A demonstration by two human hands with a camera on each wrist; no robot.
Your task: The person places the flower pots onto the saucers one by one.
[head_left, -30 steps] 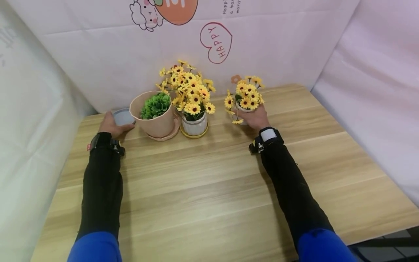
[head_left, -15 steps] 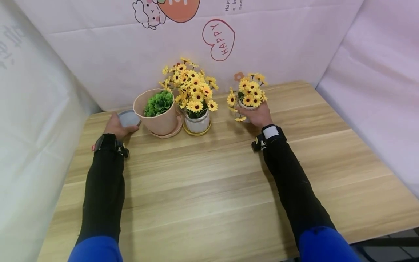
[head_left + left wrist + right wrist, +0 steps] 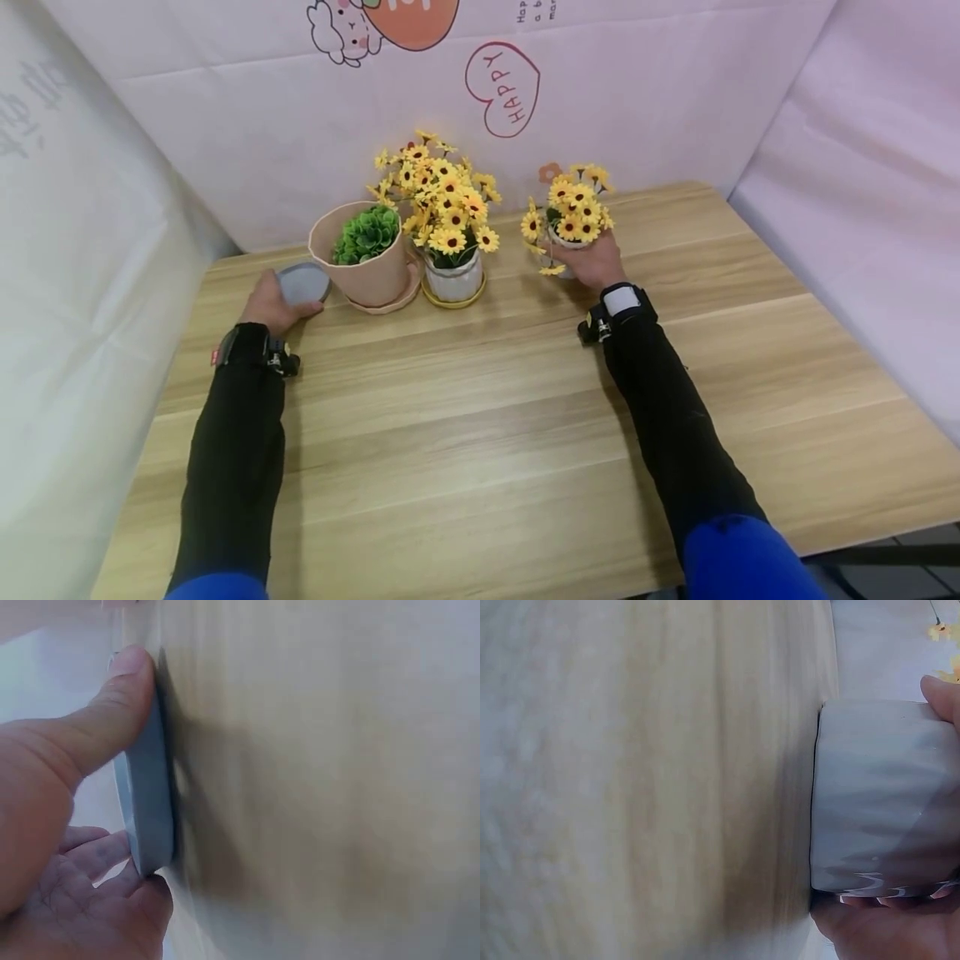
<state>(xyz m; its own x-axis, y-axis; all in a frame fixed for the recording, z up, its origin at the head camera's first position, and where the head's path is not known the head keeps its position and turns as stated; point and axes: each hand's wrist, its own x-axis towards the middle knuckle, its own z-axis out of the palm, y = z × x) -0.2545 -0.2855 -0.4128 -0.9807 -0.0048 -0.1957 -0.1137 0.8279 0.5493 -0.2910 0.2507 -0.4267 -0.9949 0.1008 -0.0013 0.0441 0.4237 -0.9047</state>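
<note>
My left hand (image 3: 274, 303) holds a round grey-blue saucer (image 3: 304, 284) at the table's back left, thumb on the near rim and fingers round the far side. In the left wrist view the saucer (image 3: 150, 799) is seen edge-on, close over the wood. My right hand (image 3: 597, 262) grips a small white pot (image 3: 885, 795) of yellow daisy-like flowers (image 3: 576, 212) at the back right. The pot stands upright, its base at or very near the tabletop; I cannot tell whether it touches.
Beside the saucer stands a large pink pot (image 3: 369, 282) with a green plant (image 3: 367, 235), on a pink saucer (image 3: 392, 309). Next to it, a white pot (image 3: 454, 282) of taller yellow flowers (image 3: 447, 196) sits on a yellow saucer (image 3: 452, 303). A printed white cloth (image 3: 247, 133) hangs behind the table (image 3: 450, 467).
The left hand has drawn the grey-blue saucer slightly toward the table's front, and more of the saucer shows beside the pink pot. The right hand keeps its grip on the flower pot; the view shifts a little.
</note>
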